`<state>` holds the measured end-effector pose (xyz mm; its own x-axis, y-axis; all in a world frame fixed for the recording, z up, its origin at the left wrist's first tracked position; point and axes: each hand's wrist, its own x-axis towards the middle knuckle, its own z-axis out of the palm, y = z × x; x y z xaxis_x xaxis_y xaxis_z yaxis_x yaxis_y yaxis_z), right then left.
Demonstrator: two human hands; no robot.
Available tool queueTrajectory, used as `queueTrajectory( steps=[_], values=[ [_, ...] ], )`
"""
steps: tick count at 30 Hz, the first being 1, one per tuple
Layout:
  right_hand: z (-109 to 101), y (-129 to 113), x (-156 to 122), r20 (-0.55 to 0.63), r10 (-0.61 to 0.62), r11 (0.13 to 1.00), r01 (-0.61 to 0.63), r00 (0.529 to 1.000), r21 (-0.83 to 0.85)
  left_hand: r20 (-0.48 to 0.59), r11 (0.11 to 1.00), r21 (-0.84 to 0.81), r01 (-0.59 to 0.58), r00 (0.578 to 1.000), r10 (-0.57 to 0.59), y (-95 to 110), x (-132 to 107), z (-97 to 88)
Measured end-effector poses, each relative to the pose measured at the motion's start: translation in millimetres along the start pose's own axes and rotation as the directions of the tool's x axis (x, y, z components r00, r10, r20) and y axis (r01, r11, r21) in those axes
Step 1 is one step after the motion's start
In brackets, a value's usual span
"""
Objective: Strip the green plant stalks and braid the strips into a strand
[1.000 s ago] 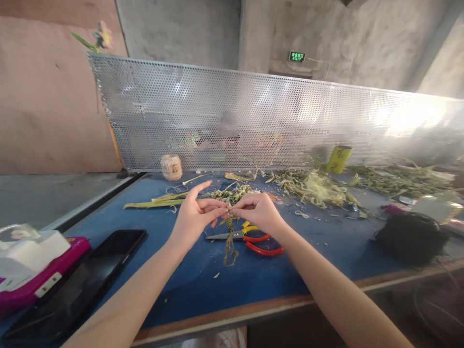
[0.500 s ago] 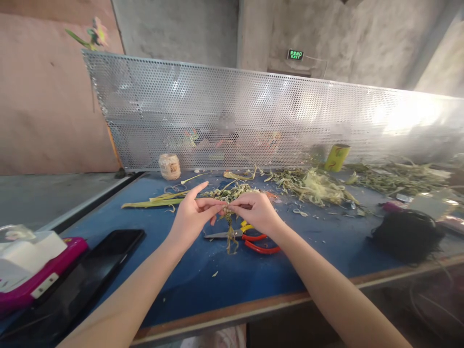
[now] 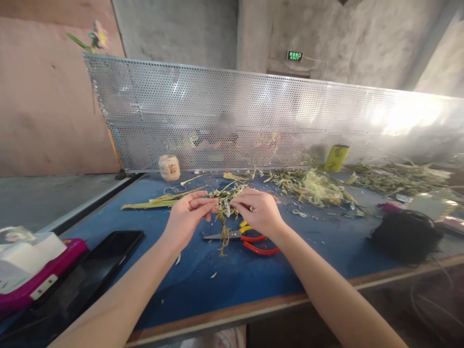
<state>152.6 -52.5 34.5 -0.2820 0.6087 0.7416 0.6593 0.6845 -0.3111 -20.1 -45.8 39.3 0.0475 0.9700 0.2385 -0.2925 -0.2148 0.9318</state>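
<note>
My left hand [image 3: 186, 216] and my right hand [image 3: 256, 209] meet above the blue table [image 3: 232, 275], fingertips pinched together on a small bundle of green plant strands [image 3: 223, 217] that hangs down between them. A ring shows on a finger of the right hand. Just below the hands, red and yellow handled scissors [image 3: 246, 238] lie flat on the table. More cut leaves [image 3: 228, 193] are heaped right behind the hands.
A black phone [image 3: 108, 253] and a pink box [image 3: 36, 278] lie at the left. A twine ball [image 3: 169, 167], a yellow-green tube [image 3: 337, 158] and piles of plant scraps [image 3: 311, 186] sit along the perforated metal screen [image 3: 253, 121]. A black bundle [image 3: 406, 235] rests at the right.
Both hands have shifted slightly back and to the left with the strands. The left forefinger, earlier stretched out, now lies folded with the others on the bundle.
</note>
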Motion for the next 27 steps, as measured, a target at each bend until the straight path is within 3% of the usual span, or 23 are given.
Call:
queueTrajectory(
  steps=[5, 11, 18, 22, 27],
  values=[
    [2, 4, 6, 0.08, 0.151, 0.975, -0.161, 0.985, 0.151, 0.084, 1.0, 0.017, -0.01, 0.996, 0.008, -3, -1, 1.2],
    [3, 0, 4, 0.24, 0.133, 0.937, -0.201, 0.962, 0.287, 0.137, 1.0, 0.026, -0.001, 0.991, -0.003, -2, -2, 0.7],
    [3, -4, 4, 0.191, 0.097, 0.941, -0.153, 0.977, 0.303, 0.162, 0.999, 0.035, -0.007, 0.987, 0.001, -3, -2, 1.2],
    [7, -6, 3, 0.18, 0.136, 0.925, -0.19, 0.974, 0.33, 0.157, 0.999, 0.041, -0.017, 0.988, 0.01, -4, -2, 1.5],
    [11, -10, 2, 0.077, 0.186, 0.906, -0.201, 0.98, 0.373, 0.138, 0.999, 0.027, -0.035, 0.99, 0.031, -3, -4, 3.4]
  ],
)
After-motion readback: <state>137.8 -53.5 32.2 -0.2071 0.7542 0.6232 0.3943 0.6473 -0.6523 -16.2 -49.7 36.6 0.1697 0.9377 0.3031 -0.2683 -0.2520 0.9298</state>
